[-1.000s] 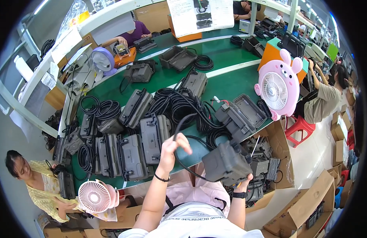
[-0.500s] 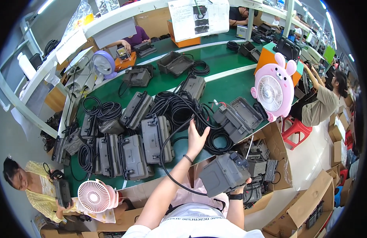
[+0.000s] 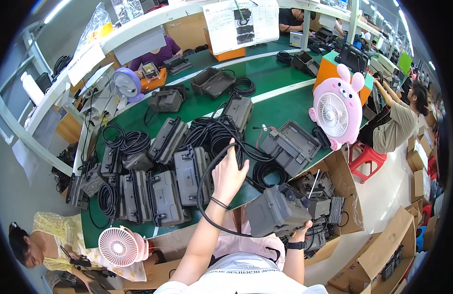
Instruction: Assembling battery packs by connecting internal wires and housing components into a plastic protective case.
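While the left hand point(image 3: 230, 169) is fisted on a black rubber cable point(image 3: 203, 186) above the green desk point(image 3: 280, 105), the cable loops down and right to the grey plastic housing point(image 3: 275, 211), cupped from below by the right hand point(image 3: 300, 230).

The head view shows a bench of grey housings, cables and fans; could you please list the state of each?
Left hand: raised, gripping the black cable.
Right hand: holding the grey housing from below.
Grey housing: closed, lifted off the bench.
Open housing: lid open, on the green bench.
Cable coil: wound, lying flat.
Pink fan: upright.
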`<state>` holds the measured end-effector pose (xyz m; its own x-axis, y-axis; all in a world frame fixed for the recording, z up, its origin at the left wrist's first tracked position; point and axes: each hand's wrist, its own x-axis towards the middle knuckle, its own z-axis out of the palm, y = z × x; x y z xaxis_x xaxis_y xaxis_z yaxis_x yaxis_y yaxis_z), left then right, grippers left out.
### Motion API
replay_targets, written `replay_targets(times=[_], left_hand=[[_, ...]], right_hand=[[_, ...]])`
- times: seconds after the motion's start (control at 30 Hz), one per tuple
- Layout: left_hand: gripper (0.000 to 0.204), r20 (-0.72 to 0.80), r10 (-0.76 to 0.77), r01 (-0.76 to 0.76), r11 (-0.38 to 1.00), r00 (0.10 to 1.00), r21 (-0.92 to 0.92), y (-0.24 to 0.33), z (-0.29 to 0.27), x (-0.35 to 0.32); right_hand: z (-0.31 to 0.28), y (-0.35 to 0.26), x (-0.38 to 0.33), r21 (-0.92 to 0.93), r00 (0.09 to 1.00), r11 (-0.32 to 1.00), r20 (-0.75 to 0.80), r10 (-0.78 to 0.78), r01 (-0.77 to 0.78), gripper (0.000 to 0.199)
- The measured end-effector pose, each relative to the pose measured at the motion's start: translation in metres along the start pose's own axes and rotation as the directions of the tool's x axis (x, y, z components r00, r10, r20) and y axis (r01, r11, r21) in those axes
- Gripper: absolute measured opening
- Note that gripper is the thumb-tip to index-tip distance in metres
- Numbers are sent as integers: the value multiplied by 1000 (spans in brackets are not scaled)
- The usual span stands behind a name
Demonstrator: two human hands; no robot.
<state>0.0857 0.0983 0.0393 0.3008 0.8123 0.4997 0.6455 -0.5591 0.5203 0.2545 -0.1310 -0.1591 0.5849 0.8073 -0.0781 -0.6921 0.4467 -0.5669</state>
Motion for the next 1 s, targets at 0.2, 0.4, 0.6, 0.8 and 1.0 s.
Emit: replay_targets(times=[0.2, 0.4, 0.6, 0.8, 1.0], left_hand=[[59, 260, -156, 128, 984, 953, 120, 16, -38, 7], [42, 313, -143, 156, 988, 939, -15, 19, -56, -12], [37, 153, -153, 205, 883, 976, -423, 19, -84, -34], [27, -147, 115, -180, 790, 983, -586, -3, -106, -50], [32, -1, 501, -481, 833, 866, 273, 2, -147, -56]], right_hand=[[9, -1, -3, -62, 998, 998, -67, -11, 7, 94], [7, -2, -2, -50, 998, 999, -68, -6, 3, 92], [7, -2, 4, -90, 998, 994, 41, -55, 58, 94], [49, -21, 18, -74, 966, 993, 246, -76, 97, 115], [81, -42, 20, -428, 925, 860, 360, -121, 279, 114]])
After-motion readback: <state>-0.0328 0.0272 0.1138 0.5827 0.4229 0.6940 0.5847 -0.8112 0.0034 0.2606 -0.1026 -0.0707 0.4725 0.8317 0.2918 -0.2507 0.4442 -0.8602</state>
